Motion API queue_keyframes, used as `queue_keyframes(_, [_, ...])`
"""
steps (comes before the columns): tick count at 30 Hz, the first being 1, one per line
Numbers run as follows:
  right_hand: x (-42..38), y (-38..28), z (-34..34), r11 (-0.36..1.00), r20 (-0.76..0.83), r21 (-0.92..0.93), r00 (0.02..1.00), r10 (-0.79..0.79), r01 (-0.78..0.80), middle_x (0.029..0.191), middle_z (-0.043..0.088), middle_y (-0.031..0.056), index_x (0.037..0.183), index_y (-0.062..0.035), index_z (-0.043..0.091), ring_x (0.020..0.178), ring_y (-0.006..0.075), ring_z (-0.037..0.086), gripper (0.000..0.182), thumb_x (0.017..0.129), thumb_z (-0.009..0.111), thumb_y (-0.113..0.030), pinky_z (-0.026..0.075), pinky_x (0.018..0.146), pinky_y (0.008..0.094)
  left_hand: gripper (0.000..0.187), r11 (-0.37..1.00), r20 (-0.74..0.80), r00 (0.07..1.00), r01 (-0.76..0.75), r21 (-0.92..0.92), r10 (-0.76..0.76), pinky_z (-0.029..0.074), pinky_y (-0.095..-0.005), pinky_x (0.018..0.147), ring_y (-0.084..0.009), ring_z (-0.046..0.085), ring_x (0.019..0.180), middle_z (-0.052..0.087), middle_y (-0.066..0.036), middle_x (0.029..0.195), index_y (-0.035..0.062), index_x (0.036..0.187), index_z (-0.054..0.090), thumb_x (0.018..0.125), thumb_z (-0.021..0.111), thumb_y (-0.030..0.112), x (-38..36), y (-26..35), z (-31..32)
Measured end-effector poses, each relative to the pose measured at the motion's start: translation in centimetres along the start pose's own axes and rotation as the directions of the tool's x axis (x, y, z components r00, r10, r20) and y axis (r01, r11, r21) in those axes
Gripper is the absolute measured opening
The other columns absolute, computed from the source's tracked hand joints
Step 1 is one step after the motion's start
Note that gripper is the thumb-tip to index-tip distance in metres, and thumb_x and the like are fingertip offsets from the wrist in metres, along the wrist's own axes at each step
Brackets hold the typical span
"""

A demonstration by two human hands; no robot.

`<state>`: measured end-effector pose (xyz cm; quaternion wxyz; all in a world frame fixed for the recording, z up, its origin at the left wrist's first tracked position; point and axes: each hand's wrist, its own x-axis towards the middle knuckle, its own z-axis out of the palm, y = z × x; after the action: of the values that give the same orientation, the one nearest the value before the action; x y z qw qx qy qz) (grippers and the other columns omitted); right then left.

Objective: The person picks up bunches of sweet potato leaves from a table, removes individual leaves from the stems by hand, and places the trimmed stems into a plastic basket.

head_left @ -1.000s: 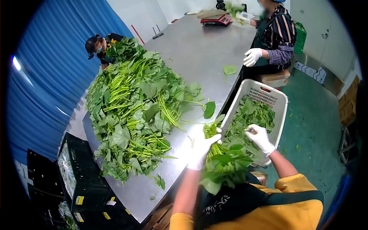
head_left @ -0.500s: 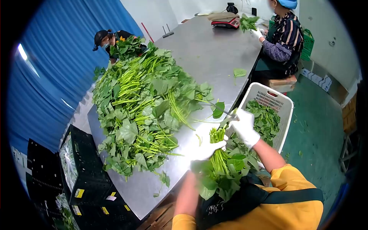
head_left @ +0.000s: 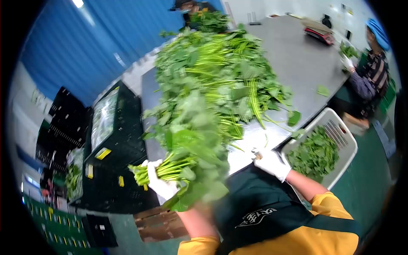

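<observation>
My left hand (head_left: 163, 182), in a white glove, is closed around the stems of a bunch of leafy greens (head_left: 159, 170) at the table's near left side. Its cut stem ends point left, and its leaves (head_left: 195, 148) spread right, smeared by motion. Near the table's front edge, my gloved right hand (head_left: 272, 165) is closed on a knife (head_left: 257, 156); only a small brownish end shows and the blade cannot be made out. Beyond both hands, a large heap of the same greens (head_left: 212, 72) covers much of the metal table (head_left: 293, 55).
A white basket (head_left: 349, 148) of loose leaves stands right of my right hand. Dark crates (head_left: 127, 127) are stacked at the left. Two co-workers (head_left: 374, 72) (head_left: 191, 8) are at the table's right side and far end. A red scale (head_left: 318, 36) sits at the back.
My left hand has swung left with the bunch, away from my right hand. The view has turned left, showing more crates. The knife blade seen earlier no longer shows clearly.
</observation>
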<state>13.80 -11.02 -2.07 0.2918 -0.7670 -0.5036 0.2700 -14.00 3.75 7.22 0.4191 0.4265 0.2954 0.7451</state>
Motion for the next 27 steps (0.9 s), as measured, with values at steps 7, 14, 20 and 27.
queue_keyframes(7, [7.6, -10.3, 16.2, 0.697, -0.016, 0.193, 0.713, -0.701, 0.69, 0.089, 0.063, 0.0159, 0.111, -0.0051, 0.057, 0.078, 0.0305, 0.061, 0.038, 0.073, 0.056, -0.008, 0.048, 0.067, 0.0373, 0.018, 0.9, -0.397, 0.814, -0.329, 0.287, 0.424, 0.045, -0.0287, 0.076, -0.0131, 0.052, 0.08, 0.054, -0.005, 0.092, 0.0037, 0.099, 0.052, 0.084, 0.061, 0.001, 1.2, 6.7, -2.0])
queue_keyframes(14, [11.3, -15.1, 14.9, 0.566, -0.148, 0.087, 0.572, -0.807, 0.82, 0.097, 0.065, 0.0119, 0.109, -0.0023, 0.062, 0.083, 0.0196, 0.062, 0.031, 0.08, 0.06, -0.013, 0.049, 0.076, 0.0289, 0.045, 0.127, 0.569, 0.676, -0.689, 0.713, 0.469, 0.047, -0.0324, 0.057, -0.0239, 0.057, 0.065, 0.059, -0.011, 0.075, -0.005, 0.118, 0.051, 0.074, 0.061, -0.002, 2.7, 7.3, -4.6])
queue_keyframes(20, [8.6, -18.6, -0.1, 0.788, 0.42, 0.474, 0.686, -0.594, 0.393, 0.12, 0.058, 0.0147, 0.131, -0.0017, 0.047, 0.107, 0.0217, 0.057, 0.066, 0.076, 0.073, -0.027, 0.044, 0.091, 0.0304, 0.061, 0.162, 0.883, 0.418, -0.876, 0.454, -0.212, 0.045, -0.0337, 0.061, -0.0237, 0.055, 0.064, 0.057, -0.014, 0.074, -0.0131, 0.134, 0.032, 0.08, 0.051, 0.008, 2.0, 2.0, -0.2])
queue_keyframes(27, [9.0, -11.7, -1.5, 0.727, 0.375, 0.273, 0.626, -0.683, 0.63, 0.129, 0.049, 0.0267, 0.136, 0.006, 0.034, 0.117, 0.0345, 0.051, 0.093, 0.07, 0.072, -0.047, 0.041, 0.096, 0.0382, 0.061, -0.063, 0.962, 0.154, -0.988, 0.144, -0.224, 0.045, -0.0323, 0.062, -0.0231, 0.057, 0.064, 0.061, -0.02, 0.089, -0.0102, 0.137, 0.03, 0.083, 0.047, 0.011, -1.5, -1.3, 8.3])
